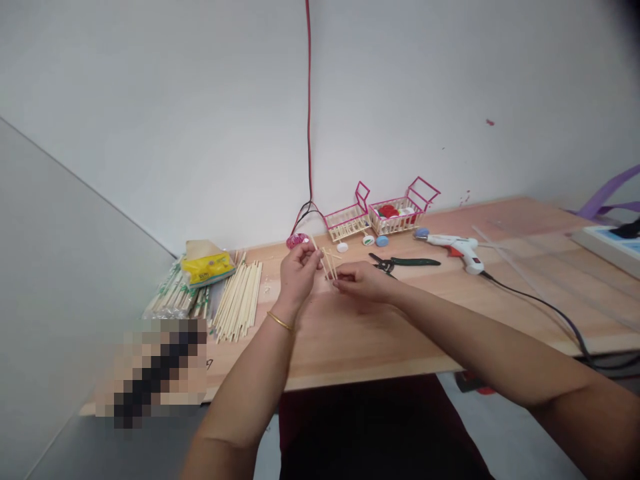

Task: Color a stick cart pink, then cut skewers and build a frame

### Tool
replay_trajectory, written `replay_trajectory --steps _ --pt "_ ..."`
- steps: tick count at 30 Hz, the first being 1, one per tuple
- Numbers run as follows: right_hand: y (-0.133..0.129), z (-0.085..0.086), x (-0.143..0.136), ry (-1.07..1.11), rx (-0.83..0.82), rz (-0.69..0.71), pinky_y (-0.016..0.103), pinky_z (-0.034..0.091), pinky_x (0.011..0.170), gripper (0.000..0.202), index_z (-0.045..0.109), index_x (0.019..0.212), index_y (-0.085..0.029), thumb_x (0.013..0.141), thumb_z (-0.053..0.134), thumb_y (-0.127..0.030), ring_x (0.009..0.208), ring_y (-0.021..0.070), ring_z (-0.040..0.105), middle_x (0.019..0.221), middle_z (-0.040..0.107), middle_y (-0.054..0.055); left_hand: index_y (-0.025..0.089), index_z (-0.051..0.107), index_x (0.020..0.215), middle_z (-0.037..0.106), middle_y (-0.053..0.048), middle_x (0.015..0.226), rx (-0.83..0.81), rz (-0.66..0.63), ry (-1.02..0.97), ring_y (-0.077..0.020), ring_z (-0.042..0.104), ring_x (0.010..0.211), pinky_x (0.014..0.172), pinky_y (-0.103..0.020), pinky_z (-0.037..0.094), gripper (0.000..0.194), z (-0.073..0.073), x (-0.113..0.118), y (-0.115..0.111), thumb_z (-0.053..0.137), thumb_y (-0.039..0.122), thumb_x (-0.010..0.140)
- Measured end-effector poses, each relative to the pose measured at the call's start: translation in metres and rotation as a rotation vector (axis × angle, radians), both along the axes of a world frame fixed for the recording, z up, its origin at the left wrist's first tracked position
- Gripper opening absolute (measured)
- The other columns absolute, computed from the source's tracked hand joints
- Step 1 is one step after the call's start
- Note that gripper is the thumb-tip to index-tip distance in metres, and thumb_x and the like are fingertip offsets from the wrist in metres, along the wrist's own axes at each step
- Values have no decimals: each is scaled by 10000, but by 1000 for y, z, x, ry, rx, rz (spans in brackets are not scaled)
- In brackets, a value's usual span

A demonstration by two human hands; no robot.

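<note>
Over the middle of the table, my left hand (301, 270) is closed in a pinch, a thin pale wooden stick rising past its fingertips. My right hand (367, 281) pinches the lower end of a small frame of joined wooden sticks (330, 257). Both hands are close together, and the fingers hide part of the sticks. Behind them stand two miniature shopping carts made of sticks with pink rims: one cart (346, 223) and, to its right, another cart (397, 215) with red and white items inside. Bottle caps serve as their wheels.
Dark-handled cutting pliers (413, 262) and a white glue gun (463, 250) with a trailing cord lie to the right. At left are loose wooden chopsticks (240, 300), wrapped bundles (170, 290) and a yellow packet (207, 267). A power strip (607, 247) sits far right.
</note>
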State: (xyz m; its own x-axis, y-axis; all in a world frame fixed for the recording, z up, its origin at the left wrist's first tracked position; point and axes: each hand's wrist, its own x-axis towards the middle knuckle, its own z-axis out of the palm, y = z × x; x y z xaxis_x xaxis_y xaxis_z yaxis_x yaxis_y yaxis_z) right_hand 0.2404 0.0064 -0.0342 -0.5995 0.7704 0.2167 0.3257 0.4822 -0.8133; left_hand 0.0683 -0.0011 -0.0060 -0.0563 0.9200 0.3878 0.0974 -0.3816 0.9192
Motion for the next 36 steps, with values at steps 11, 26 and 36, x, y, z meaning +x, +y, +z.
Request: replay_trajectory --steps 11,26,36 --pt "5 -2 3 -60 194 -48 231 346 587 232 602 713 -165 831 486 -328 605 125 490 634 576 1 169 689 853 610 3 678 4 -167 252 -112 529 612 614 -220 416 160 -4 5 -2 693 254 718" --pt "14 -10 7 -143 184 -4 233 388 667 226 670 735 -161 810 526 -318 723 149 573 743 657 26 149 638 676 582 17 609 111 -184 645 -101 498 595 585 -214 358 133 -12 1 2 604 215 786" --pt "12 -12 3 -177 176 -48 225 349 577 269 681 710 -151 816 531 -348 618 130 544 670 658 17 150 660 742 590 7 652 115 -218 606 -109 517 630 610 -218 375 83 -11 1 1 603 197 781"
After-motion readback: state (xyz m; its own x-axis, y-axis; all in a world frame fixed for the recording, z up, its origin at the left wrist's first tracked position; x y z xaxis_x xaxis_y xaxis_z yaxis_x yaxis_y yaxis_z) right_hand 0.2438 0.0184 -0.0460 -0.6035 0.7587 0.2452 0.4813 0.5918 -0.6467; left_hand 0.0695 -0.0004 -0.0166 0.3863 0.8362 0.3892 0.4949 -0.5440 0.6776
